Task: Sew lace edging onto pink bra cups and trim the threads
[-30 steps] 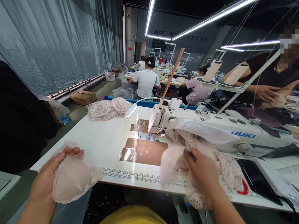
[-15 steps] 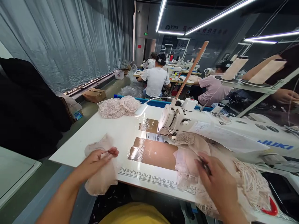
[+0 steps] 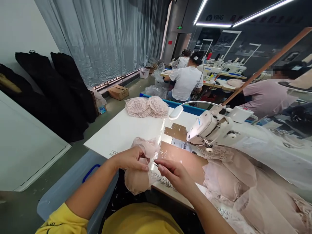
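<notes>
My left hand (image 3: 134, 159) is closed on the middle of a pale pink bra piece (image 3: 137, 182). One cup-shaped part shows above the fingers, and the other hangs below them over the table's front edge. Close by on the right, my right hand (image 3: 174, 174) grips small thread snips (image 3: 155, 162), mostly hidden in the fingers. Their metal tip points at the fabric beside my left fingertips. The sewing machine (image 3: 209, 130) stands to the right, with lace fabric (image 3: 214, 152) under its head.
Stacked lace cups (image 3: 146, 107) lie at the table's back edge. Pink fabric pieces (image 3: 243, 182) spread over the right side. A ruler strip (image 3: 168, 184) runs along the front edge. A blue-grey bin (image 3: 73, 185) stands at lower left. Co-workers (image 3: 186, 79) sit ahead.
My right hand has left the fabric pile at the right and come over beside my left hand with the snips. The view has turned to the right-hand objects' left, showing more floor.
</notes>
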Demonstrator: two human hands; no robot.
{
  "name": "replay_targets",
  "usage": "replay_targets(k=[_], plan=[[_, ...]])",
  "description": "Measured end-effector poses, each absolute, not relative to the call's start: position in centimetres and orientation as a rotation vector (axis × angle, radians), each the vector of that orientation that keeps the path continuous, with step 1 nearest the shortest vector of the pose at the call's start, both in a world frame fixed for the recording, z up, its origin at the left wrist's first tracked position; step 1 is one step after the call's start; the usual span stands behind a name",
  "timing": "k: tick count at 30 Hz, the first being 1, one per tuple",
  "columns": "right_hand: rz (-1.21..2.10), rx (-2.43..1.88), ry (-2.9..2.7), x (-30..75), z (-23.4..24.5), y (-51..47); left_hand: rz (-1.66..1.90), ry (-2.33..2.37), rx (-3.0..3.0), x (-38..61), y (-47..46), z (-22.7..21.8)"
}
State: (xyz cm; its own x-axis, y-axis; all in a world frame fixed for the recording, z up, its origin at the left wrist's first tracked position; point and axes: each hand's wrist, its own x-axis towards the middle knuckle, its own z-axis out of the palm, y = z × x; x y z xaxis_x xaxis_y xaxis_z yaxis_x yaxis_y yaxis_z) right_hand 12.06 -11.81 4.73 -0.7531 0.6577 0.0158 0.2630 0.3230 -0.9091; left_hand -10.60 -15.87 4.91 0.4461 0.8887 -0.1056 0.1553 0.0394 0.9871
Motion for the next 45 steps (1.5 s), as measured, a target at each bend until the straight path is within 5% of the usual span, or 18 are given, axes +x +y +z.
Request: replay_targets(k=[15,20,26,31,35,41,45], plan=[[1.410,-0.813,-2.096,9.1,3.2,-11.5,0.628,0.985,1.569,-10.5,-15.1,4.9],[0.770,-0.998,-2.348,14.3,2.1,-10.9,0.448,1.079,1.722,-15.4,-13.7,7.7],[-0.244,-1.458,-2.429,22.9,-1.1,-8.9,0.631,1.906,1.859,-20.4,-11.2,9.4],[-0.480,-1.464,-2.388,25.1,-2.2,-8.2,0.501,1.799,1.926,-17.5,-10.4,5.5],[-0.156,-1.384,-2.266,23.5,-0.7,-9.2,0.470,1.918,1.905,-13.3,-10.6,3.0],[1.417,-0.896,-1.856,16.7,1.7,-13.3,0.990,1.747,2.434,-7.7,-12.6,2.2],[1.767,-0.786,-1.272,12.5,2.1,-14.1,1.071,1.246,2.723,-4.2,-15.0,2.3]])
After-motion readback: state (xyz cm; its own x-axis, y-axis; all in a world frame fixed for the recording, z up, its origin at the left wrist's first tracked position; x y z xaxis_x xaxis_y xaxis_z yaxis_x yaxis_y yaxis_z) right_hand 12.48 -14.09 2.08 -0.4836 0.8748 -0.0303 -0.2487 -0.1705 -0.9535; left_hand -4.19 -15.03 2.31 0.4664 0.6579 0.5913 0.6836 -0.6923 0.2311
